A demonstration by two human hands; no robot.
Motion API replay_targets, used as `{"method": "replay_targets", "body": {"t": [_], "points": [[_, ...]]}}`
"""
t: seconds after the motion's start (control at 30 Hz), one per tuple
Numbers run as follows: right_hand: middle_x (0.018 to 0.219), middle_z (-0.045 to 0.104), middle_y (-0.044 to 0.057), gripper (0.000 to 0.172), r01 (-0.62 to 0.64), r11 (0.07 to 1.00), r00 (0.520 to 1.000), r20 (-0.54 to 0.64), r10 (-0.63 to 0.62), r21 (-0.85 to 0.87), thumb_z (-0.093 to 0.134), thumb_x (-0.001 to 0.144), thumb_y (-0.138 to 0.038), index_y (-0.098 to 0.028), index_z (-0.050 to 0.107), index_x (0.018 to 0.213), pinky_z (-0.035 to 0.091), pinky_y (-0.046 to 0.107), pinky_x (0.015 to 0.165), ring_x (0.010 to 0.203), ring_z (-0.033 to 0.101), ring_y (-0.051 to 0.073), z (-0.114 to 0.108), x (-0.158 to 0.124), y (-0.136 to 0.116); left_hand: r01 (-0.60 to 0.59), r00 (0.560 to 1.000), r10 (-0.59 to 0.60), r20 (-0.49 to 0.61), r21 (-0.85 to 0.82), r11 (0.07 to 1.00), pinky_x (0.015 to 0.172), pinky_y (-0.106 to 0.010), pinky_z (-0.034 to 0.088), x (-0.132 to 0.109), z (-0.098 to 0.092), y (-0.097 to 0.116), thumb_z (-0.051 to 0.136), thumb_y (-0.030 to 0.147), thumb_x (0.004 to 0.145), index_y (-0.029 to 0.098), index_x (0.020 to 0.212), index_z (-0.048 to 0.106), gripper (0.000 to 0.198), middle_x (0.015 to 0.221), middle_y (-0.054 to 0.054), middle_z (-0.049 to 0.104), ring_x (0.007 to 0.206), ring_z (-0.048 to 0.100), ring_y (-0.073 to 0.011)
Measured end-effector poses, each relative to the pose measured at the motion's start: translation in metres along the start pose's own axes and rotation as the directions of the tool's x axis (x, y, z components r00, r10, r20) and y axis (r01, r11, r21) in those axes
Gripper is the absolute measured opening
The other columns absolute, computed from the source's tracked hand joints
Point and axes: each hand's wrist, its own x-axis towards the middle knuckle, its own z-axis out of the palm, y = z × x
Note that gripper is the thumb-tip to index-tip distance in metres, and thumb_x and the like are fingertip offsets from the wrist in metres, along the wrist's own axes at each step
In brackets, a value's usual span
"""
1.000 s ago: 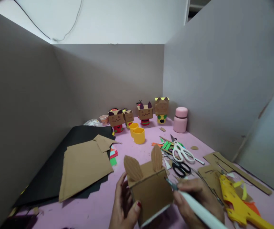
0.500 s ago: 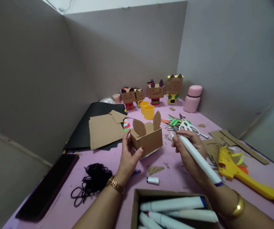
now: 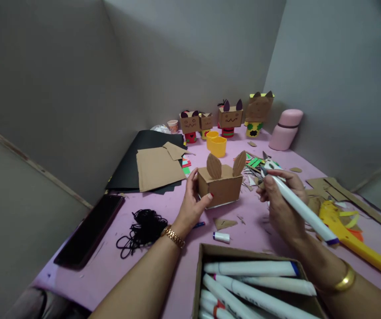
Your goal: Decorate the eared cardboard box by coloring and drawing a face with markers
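My left hand grips the left side of a small cardboard box with two brown leaf-shaped ears on top, thumb across its plain front. To the right, my right hand is closed around a white marker, its uncapped tip pointing away from me toward the scraps and apart from the box. A white marker cap lies on the pink table below the box, near a cardboard scrap. In front of me stands an open carton full of white markers.
Several finished box-headed figures, yellow rings and a pink flask stand at the back. Left are cardboard sheets, black yarn and a phone. Right are scissors and a yellow glue gun.
The view has tilted down and turned left, so everything sits further right. My left hand still holds the eared box and my right hand the marker, with little change between them.
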Motion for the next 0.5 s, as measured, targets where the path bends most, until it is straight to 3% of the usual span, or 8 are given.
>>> {"method": "replay_targets", "body": {"t": [0.13, 0.5], "points": [[0.071, 0.060, -0.001, 0.028, -0.004, 0.999, 0.999, -0.037, 0.003, -0.031, 0.068, 0.078, -0.039, -0.021, 0.060, 0.098, 0.042, 0.026, 0.051, 0.057, 0.053, 0.014, 0.002, 0.000, 0.003, 0.034, 0.998, -0.034, -0.045, -0.017, 0.999, 0.108, -0.037, 0.032, 0.001, -0.002, 0.001, 0.065, 0.036, 0.077, 0.024, 0.139, 0.024, 0.075, 0.139, -0.011, 0.043, 0.130, 0.040, -0.0245], [0.077, 0.061, 0.001, 0.026, 0.004, 0.994, 1.000, -0.030, -0.007, -0.105, 0.066, 0.079, -0.041, -0.022, 0.060, 0.096, 0.044, 0.029, 0.057, 0.060, 0.053, 0.015, 0.006, 0.000, 0.017, 0.079, 0.994, -0.079, -0.073, -0.009, 0.997, 0.109, -0.044, 0.029, 0.003, -0.007, 0.004, 0.062, 0.039, 0.077, 0.025, 0.141, 0.024, 0.075, 0.144, -0.011, 0.038, 0.134, 0.034, -0.0288]]}}
